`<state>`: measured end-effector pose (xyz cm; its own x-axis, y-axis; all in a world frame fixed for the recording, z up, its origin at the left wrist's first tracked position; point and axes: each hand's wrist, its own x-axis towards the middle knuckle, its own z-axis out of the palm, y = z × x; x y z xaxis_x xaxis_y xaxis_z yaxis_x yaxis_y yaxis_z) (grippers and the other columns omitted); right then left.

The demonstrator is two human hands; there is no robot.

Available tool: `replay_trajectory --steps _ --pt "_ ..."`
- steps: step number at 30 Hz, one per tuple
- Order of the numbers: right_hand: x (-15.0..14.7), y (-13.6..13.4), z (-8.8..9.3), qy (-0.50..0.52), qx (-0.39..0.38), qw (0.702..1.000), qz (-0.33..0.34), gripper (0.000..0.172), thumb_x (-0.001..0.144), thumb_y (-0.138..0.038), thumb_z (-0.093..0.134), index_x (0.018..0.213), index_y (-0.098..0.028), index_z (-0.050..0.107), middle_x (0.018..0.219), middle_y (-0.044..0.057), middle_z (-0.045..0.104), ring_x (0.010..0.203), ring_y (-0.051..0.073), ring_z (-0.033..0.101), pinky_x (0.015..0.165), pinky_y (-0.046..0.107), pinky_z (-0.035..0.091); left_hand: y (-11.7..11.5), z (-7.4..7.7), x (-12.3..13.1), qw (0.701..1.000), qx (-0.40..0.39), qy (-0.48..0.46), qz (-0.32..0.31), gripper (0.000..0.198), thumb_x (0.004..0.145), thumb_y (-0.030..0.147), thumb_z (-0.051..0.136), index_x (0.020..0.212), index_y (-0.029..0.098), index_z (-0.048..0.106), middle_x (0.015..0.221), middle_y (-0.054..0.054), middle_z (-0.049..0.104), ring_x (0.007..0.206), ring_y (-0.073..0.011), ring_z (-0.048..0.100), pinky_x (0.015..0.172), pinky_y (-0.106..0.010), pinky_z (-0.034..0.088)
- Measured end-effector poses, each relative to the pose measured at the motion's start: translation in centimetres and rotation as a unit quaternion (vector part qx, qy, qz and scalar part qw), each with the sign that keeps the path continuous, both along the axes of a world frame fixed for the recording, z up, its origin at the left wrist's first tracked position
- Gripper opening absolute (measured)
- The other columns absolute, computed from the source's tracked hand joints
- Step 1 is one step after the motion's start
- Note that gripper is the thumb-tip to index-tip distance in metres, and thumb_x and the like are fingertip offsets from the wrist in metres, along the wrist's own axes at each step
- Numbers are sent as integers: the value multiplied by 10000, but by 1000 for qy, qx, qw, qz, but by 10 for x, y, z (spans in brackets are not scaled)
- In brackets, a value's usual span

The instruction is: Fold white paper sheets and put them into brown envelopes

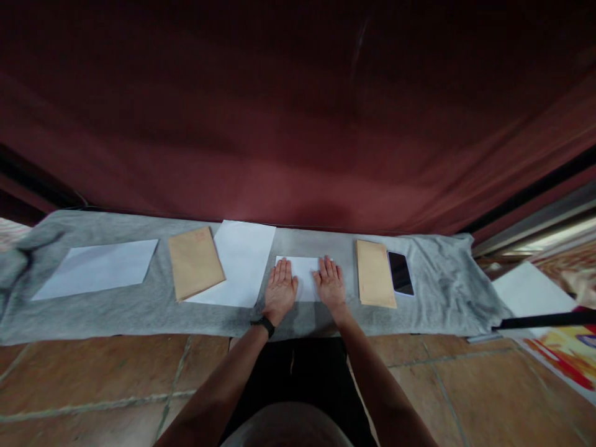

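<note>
A small white sheet of paper (306, 282) lies on the grey cloth in front of me, possibly folded. My left hand (281, 288) rests flat on its left side, fingers stretched out and pointing away from me. On the right side my right hand (330, 284) lies palm down, its fingers a little spread. Neither hand grips anything. Left of my left hand is a larger white sheet (244, 257), partly under brown envelopes (195, 264). To the right of my right hand lie more brown envelopes (376, 273), with a phone (401, 273) beside them.
Grey cloth (437, 279) covers the long, narrow surface. Another white sheet (100, 267) lies at far left. A dark red curtain-like backdrop (298, 124) rises behind. At right are a white sheet (533, 290) and a colourful print (570, 354). Below is a tiled floor (116, 379).
</note>
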<state>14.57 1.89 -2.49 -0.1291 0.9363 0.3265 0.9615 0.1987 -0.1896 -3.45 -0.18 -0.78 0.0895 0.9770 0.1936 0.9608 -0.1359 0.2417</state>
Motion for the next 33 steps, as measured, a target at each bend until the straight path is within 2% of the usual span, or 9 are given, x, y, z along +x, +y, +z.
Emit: replay_trajectory --steps 6,11,13,16,21,23,27,30,33 --pt "22 -7 -1 6 12 1000 -22 592 1069 -408 316 1530 -48 404 1548 221 457 1431 327 430 1168 523 310 -5 -2 -8 999 19 -5 38 631 1000 315 346 1544 -5 341 1627 -212 314 1540 -297 244 1249 -472 240" --pt "12 -18 7 19 21 998 -62 563 1066 -322 305 1513 7 407 1539 266 444 1427 342 437 1161 540 323 -5 -4 -6 999 26 -11 43 639 992 318 357 1543 -6 344 1623 -213 323 1536 -297 256 1253 -471 229" --pt "1 -27 10 21 18 999 -34 550 1064 -299 313 1539 -29 379 1576 235 404 1457 320 403 1174 522 317 -5 -4 -6 999 27 -13 43 642 990 315 358 1547 -3 336 1625 -212 318 1538 -295 250 1252 -469 229" --pt "-13 -43 12 5 -6 999 46 518 1064 -340 363 1554 -175 400 1614 132 383 1478 286 378 1197 495 295 -5 -3 -8 999 26 -8 41 642 991 307 352 1547 -13 328 1624 -220 314 1539 -292 249 1254 -463 222" --pt "-17 -56 10 -8 -19 1000 23 547 1058 -362 383 1566 -158 372 1609 164 374 1471 301 390 1203 522 265 -2 4 6 998 5 0 64 626 999 300 331 1532 -28 348 1611 -235 332 1539 -303 246 1262 -498 176" --pt "-15 -56 9 -16 -25 999 25 544 1048 -326 389 1561 -146 380 1615 164 357 1480 306 376 1205 524 255 1 7 23 1000 -5 -4 31 612 1006 297 316 1530 -17 360 1614 -218 339 1548 -288 221 1268 -488 164" --pt "-13 -55 9 -39 -43 998 37 567 991 -209 431 1548 -104 396 1618 168 346 1491 308 360 1217 500 234 8 9 54 996 -33 -26 -82 593 1035 334 253 1543 53 376 1621 -141 365 1541 -237 252 1274 -439 177" --pt "-13 -54 8 -46 -42 998 33 567 993 -204 423 1550 -102 391 1612 166 359 1486 303 369 1217 494 234 15 7 58 995 -44 -29 -90 619 1041 386 243 1542 49 377 1622 -151 359 1537 -239 265 1270 -438 187" --pt "-15 -53 6 -39 -26 998 28 528 1035 -265 377 1544 -127 407 1616 151 359 1485 295 371 1214 506 239 21 4 43 996 -47 -15 -75 629 1037 399 252 1550 51 362 1628 -151 346 1544 -235 245 1273 -430 167"
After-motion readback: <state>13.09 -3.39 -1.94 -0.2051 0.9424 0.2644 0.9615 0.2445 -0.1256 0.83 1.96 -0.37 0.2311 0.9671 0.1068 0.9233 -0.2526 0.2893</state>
